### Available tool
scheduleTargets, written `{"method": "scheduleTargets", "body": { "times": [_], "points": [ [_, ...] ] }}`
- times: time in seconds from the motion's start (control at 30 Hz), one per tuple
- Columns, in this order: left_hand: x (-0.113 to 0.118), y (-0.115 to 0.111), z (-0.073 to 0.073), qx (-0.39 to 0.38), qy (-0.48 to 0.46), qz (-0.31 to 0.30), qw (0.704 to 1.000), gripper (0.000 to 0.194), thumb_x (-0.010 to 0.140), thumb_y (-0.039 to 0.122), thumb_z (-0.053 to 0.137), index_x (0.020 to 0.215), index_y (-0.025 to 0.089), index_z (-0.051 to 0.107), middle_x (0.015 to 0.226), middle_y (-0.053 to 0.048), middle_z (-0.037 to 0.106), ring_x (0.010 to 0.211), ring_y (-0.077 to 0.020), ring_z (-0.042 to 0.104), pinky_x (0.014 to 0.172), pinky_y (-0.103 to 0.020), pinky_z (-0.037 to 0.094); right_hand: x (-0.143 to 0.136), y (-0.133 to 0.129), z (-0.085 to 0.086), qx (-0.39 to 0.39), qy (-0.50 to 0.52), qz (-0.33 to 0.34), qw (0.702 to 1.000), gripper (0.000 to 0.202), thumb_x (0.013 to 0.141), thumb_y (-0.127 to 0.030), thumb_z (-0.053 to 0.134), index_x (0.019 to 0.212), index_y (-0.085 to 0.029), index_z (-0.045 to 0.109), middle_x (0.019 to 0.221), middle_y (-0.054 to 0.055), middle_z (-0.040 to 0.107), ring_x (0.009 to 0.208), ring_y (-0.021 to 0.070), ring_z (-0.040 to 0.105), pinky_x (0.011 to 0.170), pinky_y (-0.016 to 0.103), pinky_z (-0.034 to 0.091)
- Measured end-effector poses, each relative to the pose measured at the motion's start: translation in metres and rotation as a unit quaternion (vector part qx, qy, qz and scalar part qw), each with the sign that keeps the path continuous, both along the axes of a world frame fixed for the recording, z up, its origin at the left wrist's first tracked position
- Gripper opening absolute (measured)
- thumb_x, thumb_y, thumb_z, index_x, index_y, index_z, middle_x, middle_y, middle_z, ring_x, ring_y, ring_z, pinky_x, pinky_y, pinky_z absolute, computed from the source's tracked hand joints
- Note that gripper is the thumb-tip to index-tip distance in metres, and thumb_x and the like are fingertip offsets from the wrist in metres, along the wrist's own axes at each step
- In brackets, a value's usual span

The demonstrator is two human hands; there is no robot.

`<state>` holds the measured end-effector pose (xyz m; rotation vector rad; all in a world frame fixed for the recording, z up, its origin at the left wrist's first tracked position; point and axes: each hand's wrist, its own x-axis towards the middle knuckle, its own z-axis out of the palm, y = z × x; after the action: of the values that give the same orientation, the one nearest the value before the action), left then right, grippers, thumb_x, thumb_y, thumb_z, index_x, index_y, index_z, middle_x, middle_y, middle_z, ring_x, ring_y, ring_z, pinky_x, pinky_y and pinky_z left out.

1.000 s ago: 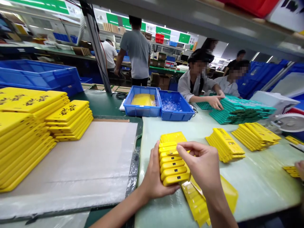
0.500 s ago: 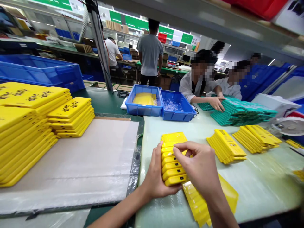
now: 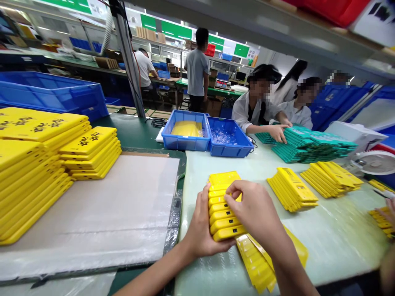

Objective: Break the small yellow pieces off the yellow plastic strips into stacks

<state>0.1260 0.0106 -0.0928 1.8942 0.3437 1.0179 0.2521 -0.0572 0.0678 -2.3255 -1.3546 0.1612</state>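
Observation:
My left hand (image 3: pixel 203 228) is wrapped round the left side and bottom of a stack of yellow cases (image 3: pixel 224 213) with small dark openings along their near edges. Over the stack's right side, my right hand (image 3: pixel 251 209) has thumb and forefinger pinched at the edge of one case; anything between the fingertips is too small to make out. Flat yellow pieces (image 3: pixel 254 263) lie on the table beneath my right wrist.
Yellow stacks stand at left (image 3: pixel 89 152) and right (image 3: pixel 291 189). Two blue bins (image 3: pixel 185 142) sit ahead. A person across the table touches a teal stack (image 3: pixel 305 144). Another person's hand (image 3: pixel 389 211) shows at the right edge. A metal post (image 3: pixel 129 61) rises left of centre.
My right hand has shifted slightly, still pinched at the stack. A hand has come in at the right edge. The standing person in the background has turned.

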Motion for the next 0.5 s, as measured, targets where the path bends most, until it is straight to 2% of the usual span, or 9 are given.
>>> {"method": "scheduleTargets", "body": {
  "times": [0.03, 0.07, 0.13, 0.2, 0.27, 0.37, 0.43, 0.5],
  "points": [
    [0.000, 0.000, 0.000, 0.002, 0.002, 0.002, 1.000, 0.136, 0.067, 0.056, 0.089, 0.167, 0.033, 0.000, 0.164, -0.018, 0.027, 0.149, -0.0473, 0.038, 0.121, -0.074, 0.035, 0.004, 0.000, 0.002, -0.012, -0.017, -0.016, 1.000, 0.013, 0.084, -0.020, 0.073, 0.094, -0.017, 0.081, 0.081, 0.008, 0.078, 0.077, 0.0270, 0.071, 0.070, 0.036, 0.046],
    [-0.001, 0.000, 0.001, 0.003, 0.004, 0.004, 1.000, 0.136, 0.067, 0.056, 0.090, 0.167, 0.032, 0.000, 0.164, -0.018, 0.027, 0.150, -0.0472, 0.037, 0.122, -0.073, 0.035, 0.011, -0.001, 0.004, -0.013, -0.020, -0.028, 0.999, 0.023, 0.081, -0.025, 0.078, 0.102, -0.015, 0.080, 0.081, 0.010, 0.078, 0.077, 0.0284, 0.071, 0.070, 0.037, 0.046],
    [-0.001, 0.001, 0.002, 0.009, 0.006, 0.005, 1.000, 0.137, 0.067, 0.057, 0.091, 0.167, 0.031, 0.001, 0.164, -0.019, 0.027, 0.150, -0.0472, 0.037, 0.123, -0.072, 0.035, 0.028, -0.007, 0.007, 0.016, 0.035, -0.024, 0.999, 0.041, 0.074, -0.034, 0.084, 0.110, -0.014, 0.079, 0.085, 0.011, 0.078, 0.078, 0.0286, 0.071, 0.070, 0.037, 0.049],
    [0.000, 0.001, 0.003, 0.014, 0.004, 0.002, 1.000, 0.137, 0.067, 0.058, 0.091, 0.167, 0.031, 0.001, 0.164, -0.019, 0.028, 0.151, -0.0472, 0.037, 0.123, -0.073, 0.033, 0.047, -0.016, 0.011, 0.077, 0.141, 0.000, 0.987, 0.037, 0.072, -0.039, 0.083, 0.100, -0.015, 0.081, 0.089, 0.011, 0.080, 0.078, 0.0264, 0.073, 0.070, 0.036, 0.054],
    [0.000, 0.001, 0.002, 0.018, 0.001, -0.002, 1.000, 0.136, 0.067, 0.058, 0.090, 0.167, 0.033, 0.001, 0.165, -0.018, 0.027, 0.152, -0.0478, 0.034, 0.124, -0.075, 0.029, 0.062, -0.027, 0.012, 0.152, 0.217, -0.009, 0.964, 0.028, 0.071, -0.041, 0.081, 0.086, -0.017, 0.082, 0.092, 0.011, 0.081, 0.080, 0.0261, 0.075, 0.072, 0.036, 0.058],
    [0.001, 0.002, 0.000, 0.012, -0.001, -0.003, 1.000, 0.136, 0.068, 0.059, 0.089, 0.167, 0.034, 0.000, 0.166, -0.017, 0.027, 0.153, -0.0491, 0.033, 0.124, -0.078, 0.026, 0.070, -0.038, 0.009, 0.257, 0.225, -0.035, 0.939, 0.019, 0.069, -0.039, 0.085, 0.073, -0.020, 0.082, 0.101, 0.012, 0.082, 0.098, 0.0293, 0.076, 0.086, 0.039, 0.060],
    [0.001, 0.002, -0.002, 0.010, 0.000, -0.003, 1.000, 0.137, 0.067, 0.058, 0.089, 0.167, 0.034, -0.001, 0.166, -0.018, 0.028, 0.152, -0.0498, 0.035, 0.123, -0.079, 0.026, 0.066, -0.041, 0.005, 0.314, 0.212, -0.040, 0.925, 0.015, 0.069, -0.036, 0.087, 0.075, -0.023, 0.083, 0.109, 0.011, 0.081, 0.107, 0.0291, 0.074, 0.094, 0.040, 0.059],
    [0.001, 0.003, -0.002, 0.015, 0.001, -0.001, 1.000, 0.138, 0.066, 0.057, 0.090, 0.167, 0.033, -0.001, 0.165, -0.019, 0.030, 0.150, -0.0499, 0.038, 0.122, -0.079, 0.028, 0.055, -0.040, 0.000, 0.335, 0.234, -0.055, 0.911, 0.016, 0.070, -0.036, 0.088, 0.079, -0.024, 0.085, 0.102, 0.009, 0.082, 0.098, 0.0262, 0.076, 0.087, 0.037, 0.061]
  ]
}}
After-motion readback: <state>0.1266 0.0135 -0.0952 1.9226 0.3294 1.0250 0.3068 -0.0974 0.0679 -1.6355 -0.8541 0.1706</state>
